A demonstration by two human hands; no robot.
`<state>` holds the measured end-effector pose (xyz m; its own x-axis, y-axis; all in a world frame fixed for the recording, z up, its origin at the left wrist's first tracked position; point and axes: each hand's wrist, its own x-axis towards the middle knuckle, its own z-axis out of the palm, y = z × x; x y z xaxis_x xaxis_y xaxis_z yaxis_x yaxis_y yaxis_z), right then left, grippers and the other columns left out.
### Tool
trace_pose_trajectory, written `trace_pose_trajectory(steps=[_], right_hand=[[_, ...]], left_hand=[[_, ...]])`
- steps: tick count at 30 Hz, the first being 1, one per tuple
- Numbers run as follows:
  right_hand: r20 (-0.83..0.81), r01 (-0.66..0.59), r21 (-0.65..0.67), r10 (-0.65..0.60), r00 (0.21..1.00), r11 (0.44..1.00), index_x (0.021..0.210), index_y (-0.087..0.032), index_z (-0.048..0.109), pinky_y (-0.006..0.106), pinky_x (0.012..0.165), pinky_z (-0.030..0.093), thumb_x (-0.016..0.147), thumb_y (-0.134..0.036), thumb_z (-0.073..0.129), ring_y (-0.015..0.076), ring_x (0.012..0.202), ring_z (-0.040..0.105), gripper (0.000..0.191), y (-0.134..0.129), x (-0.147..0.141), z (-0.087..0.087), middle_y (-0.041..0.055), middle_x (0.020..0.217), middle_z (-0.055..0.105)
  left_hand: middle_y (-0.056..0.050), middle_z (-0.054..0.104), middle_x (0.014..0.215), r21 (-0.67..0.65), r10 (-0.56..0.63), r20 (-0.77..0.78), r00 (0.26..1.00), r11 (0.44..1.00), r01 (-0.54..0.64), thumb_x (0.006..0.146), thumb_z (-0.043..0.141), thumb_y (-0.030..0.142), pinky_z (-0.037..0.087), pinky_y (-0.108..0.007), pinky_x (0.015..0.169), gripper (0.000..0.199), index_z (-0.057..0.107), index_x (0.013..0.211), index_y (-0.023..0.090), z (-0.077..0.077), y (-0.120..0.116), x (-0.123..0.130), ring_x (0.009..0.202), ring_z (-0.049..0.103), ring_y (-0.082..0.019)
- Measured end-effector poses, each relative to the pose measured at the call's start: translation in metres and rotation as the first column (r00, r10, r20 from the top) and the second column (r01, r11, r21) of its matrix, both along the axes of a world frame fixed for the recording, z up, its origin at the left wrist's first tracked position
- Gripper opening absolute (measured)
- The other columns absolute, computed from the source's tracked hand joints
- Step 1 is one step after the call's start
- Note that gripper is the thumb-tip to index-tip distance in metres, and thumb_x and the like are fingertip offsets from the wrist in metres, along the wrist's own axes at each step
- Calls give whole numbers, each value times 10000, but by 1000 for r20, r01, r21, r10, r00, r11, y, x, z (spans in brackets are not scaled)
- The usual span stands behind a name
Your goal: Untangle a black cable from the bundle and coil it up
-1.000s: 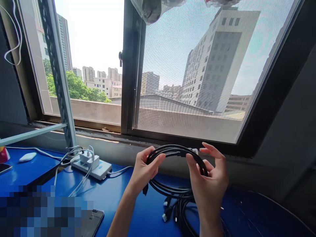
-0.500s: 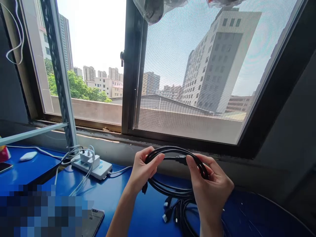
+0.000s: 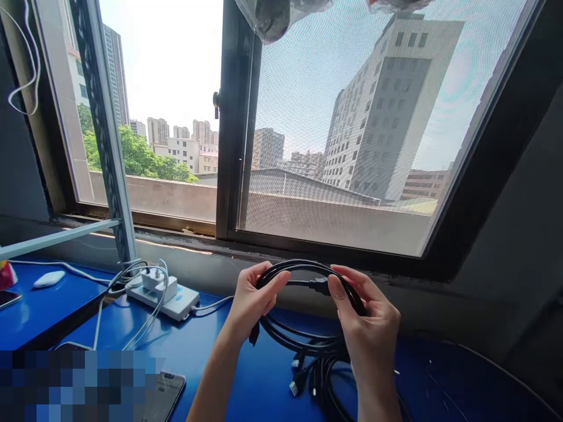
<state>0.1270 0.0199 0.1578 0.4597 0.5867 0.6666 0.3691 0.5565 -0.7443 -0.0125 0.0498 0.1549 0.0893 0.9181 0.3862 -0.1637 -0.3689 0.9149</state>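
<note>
A black cable is wound into a loose coil and held up above the blue table. My left hand is closed on the coil's left side, thumb across the strands. On the opposite side, my right hand grips the strands between thumb and fingers. One black plug lies inside the loop beside my right thumb; another dark end hangs below my left hand. Under the coil, more black cables with metal-tipped plugs lie on the table, partly hidden by my right hand and wrist.
The blue table runs along a window wall. A white power strip with adapters and tangled cords sits left, near a metal shelf post. A phone lies at the front, a white mouse farther left. Part of the lower left is pixelated.
My right hand has shifted slightly left and its fingers have moved up over the coil's top edge. My left hand keeps its grip, and the coil stays at about the same height.
</note>
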Motion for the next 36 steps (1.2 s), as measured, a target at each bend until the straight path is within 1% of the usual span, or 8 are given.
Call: trace_pose_trajectory(steps=[8, 12, 19, 22, 25, 28, 32, 36], right_hand=[[-100, -121, -59, 115, 988, 991, 844, -159, 711, 180, 323, 244, 655, -539, 693, 47, 379, 338, 425, 2, -1, -2, -22, 547, 485], [-146, -166, -64, 156, 977, 984, 867, -165, 692, 174, 342, 245, 686, -520, 682, 46, 393, 322, 398, -1, -4, -2, -47, 522, 421], [-208, -304, -129, 275, 939, 944, 852, -163, 672, 167, 360, 217, 679, -555, 669, 43, 415, 318, 428, -7, -6, 3, -34, 531, 465], [-200, -305, -163, 272, 941, 938, 925, -171, 663, 175, 360, 242, 769, -597, 548, 43, 397, 298, 468, -12, -7, 5, -33, 550, 482], [-31, -210, -103, 208, 978, 972, 997, -208, 657, 186, 384, 342, 829, -636, 419, 45, 424, 380, 517, -13, -6, 2, 25, 786, 612], [194, -193, -20, 193, 962, 981, 1016, -266, 650, 170, 403, 404, 770, -598, 564, 55, 513, 498, 423, -10, -3, -2, 35, 1016, 619], [354, -167, 97, 123, 927, 981, 1013, -315, 642, 120, 392, 392, 793, -416, 644, 58, 607, 561, 243, -5, -2, -6, -5, 1003, 617], [496, -150, 169, 48, 867, 974, 895, -289, 673, 123, 387, 399, 803, -343, 653, 35, 526, 522, 109, -1, 4, -7, -13, 918, 611]], left_hand=[[92, 314, 348, -16, -44, -50, 998, 999, 43, 614, 604, 705, 114, -212, 357, 548, 463, 573, 177, -1, 2, -1, 309, 216, -19], [94, 290, 309, -23, -63, -39, 997, 998, 62, 628, 600, 699, 102, -213, 362, 545, 491, 570, 169, -2, 2, -3, 292, 206, -18], [106, 246, 298, -62, -116, 18, 993, 991, 117, 579, 641, 701, 83, -209, 341, 565, 451, 523, 172, -2, 2, -8, 272, 205, -11], [111, 241, 294, -68, -146, 46, 988, 986, 149, 579, 651, 689, 88, -201, 340, 559, 436, 525, 176, -3, 2, -10, 273, 208, -11], [110, 247, 279, -84, -164, 52, 985, 982, 168, 609, 634, 682, 100, -197, 341, 552, 421, 524, 180, -4, 3, -12, 271, 207, -12], [107, 252, 276, -95, -145, 28, 989, 985, 147, 609, 623, 693, 85, -202, 332, 563, 397, 514, 186, -3, 4, -12, 266, 202, -13], [114, 262, 300, -109, -137, -58, 989, 985, 130, 582, 632, 700, 104, -200, 320, 553, 428, 539, 188, -1, 5, -9, 273, 206, -16], [120, 252, 300, -129, -190, -55, 980, 975, 182, 565, 630, 713, 118, -194, 321, 567, 394, 543, 198, -1, 4, -5, 276, 194, -14]])
